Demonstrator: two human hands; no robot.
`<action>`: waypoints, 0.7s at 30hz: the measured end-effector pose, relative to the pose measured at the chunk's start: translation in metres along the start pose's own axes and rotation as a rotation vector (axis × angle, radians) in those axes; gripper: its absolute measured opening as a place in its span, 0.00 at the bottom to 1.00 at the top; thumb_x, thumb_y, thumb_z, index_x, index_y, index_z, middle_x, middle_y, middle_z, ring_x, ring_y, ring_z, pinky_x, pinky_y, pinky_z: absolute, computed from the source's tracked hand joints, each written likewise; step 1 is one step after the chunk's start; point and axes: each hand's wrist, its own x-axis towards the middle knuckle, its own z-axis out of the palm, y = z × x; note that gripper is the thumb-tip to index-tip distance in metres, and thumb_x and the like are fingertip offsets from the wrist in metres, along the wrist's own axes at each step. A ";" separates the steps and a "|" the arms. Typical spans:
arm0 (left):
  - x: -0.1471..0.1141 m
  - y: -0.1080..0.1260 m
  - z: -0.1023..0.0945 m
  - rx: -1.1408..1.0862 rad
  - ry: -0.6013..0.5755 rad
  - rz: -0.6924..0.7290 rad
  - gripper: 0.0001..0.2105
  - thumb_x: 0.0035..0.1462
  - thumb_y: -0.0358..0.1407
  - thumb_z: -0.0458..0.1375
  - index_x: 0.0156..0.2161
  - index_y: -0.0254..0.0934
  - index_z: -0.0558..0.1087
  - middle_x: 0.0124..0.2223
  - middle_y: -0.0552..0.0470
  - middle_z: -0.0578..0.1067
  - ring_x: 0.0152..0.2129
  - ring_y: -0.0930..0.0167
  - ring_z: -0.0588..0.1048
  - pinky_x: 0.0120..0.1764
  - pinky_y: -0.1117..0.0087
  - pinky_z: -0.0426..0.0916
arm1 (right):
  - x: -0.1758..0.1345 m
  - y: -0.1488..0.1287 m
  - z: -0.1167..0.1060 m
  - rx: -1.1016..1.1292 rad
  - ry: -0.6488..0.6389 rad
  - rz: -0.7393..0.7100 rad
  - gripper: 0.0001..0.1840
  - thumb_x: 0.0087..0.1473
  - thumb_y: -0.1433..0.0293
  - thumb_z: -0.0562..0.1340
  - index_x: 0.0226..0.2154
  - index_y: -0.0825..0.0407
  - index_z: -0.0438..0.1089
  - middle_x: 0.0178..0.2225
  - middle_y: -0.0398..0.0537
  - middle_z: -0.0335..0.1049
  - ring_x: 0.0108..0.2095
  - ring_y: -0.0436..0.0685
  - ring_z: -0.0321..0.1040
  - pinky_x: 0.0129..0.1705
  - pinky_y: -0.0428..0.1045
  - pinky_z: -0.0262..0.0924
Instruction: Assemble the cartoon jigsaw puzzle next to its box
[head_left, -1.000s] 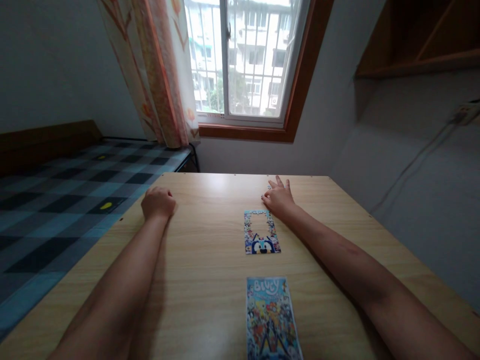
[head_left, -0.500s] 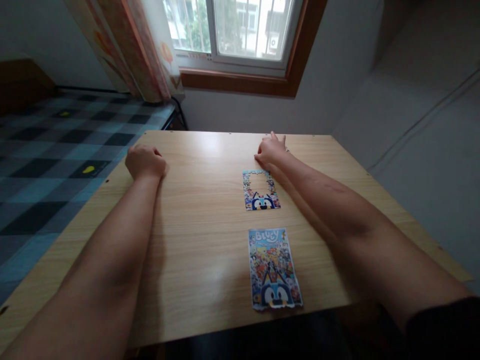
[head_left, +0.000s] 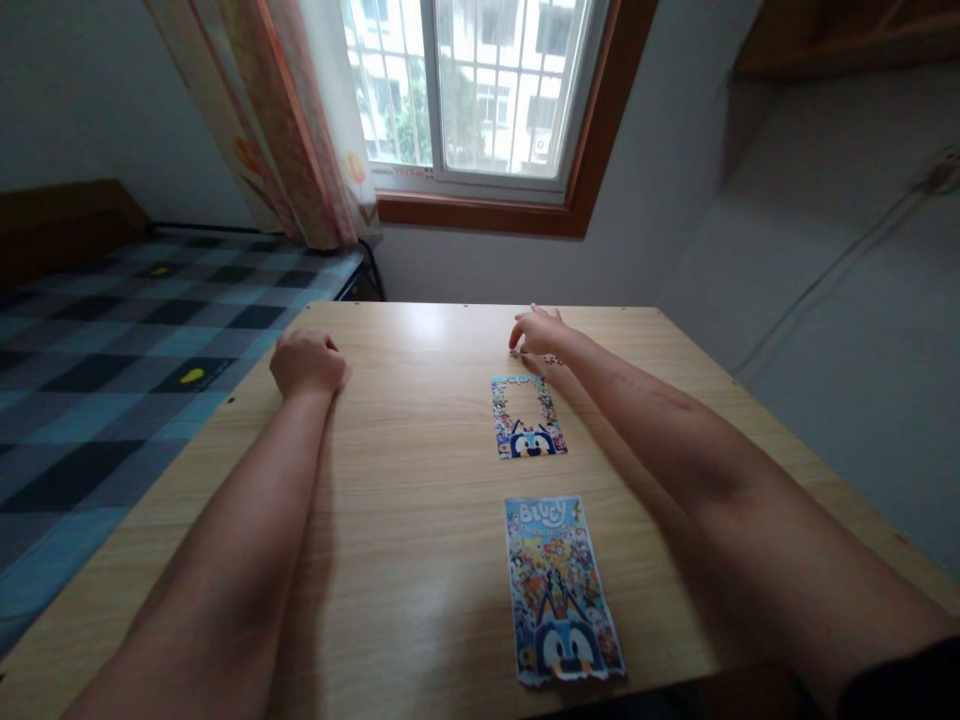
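Near the far edge of the table, my right hand [head_left: 535, 331] reaches down with bent fingers, its fingertips at a small jigsaw puzzle piece [head_left: 515, 353]. Several loose puzzle pieces [head_left: 553, 360] lie just under the wrist. Closer to me is a partly assembled jigsaw puzzle [head_left: 531, 446], its border joined around an open middle and a blue cartoon dog's face along the bottom. A printed Bluey picture sheet [head_left: 564, 590] with a torn lower edge lies below it, showing the same dog. My left hand [head_left: 307, 362] rests on the table at the left, curled into a fist.
The wooden table [head_left: 405, 470] spreads beneath both arms. To the left stands a bed with a checked sheet [head_left: 97, 360]. Beyond the table are a barred window [head_left: 495, 110] and a curtain [head_left: 277, 130]. A cable [head_left: 832, 270] runs along the right wall.
The view has tilted up, so the table sits lower in the picture. My right hand has shifted slightly, and loose pieces show below it. The left fist stays in place.
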 end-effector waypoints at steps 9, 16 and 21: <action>-0.002 0.002 -0.002 0.028 0.009 -0.026 0.11 0.54 0.29 0.53 0.37 0.33 0.79 0.43 0.39 0.77 0.45 0.55 0.71 0.42 0.59 0.67 | -0.021 -0.009 -0.024 -0.043 -0.154 -0.083 0.10 0.55 0.60 0.69 0.40 0.41 0.82 0.47 0.48 0.78 0.55 0.65 0.64 0.60 0.60 0.52; -0.004 0.006 -0.008 0.096 0.002 -0.013 0.12 0.56 0.28 0.52 0.37 0.33 0.79 0.44 0.39 0.78 0.44 0.57 0.73 0.42 0.61 0.68 | -0.014 -0.014 -0.030 -0.037 -0.184 -0.124 0.09 0.52 0.63 0.71 0.37 0.46 0.83 0.43 0.53 0.80 0.52 0.67 0.67 0.52 0.55 0.58; -0.004 0.004 -0.006 0.083 0.006 -0.016 0.11 0.55 0.28 0.52 0.35 0.34 0.79 0.44 0.39 0.78 0.43 0.56 0.73 0.38 0.61 0.68 | -0.021 -0.014 -0.039 0.079 -0.224 -0.169 0.07 0.52 0.67 0.71 0.36 0.51 0.81 0.40 0.50 0.80 0.42 0.58 0.73 0.44 0.50 0.62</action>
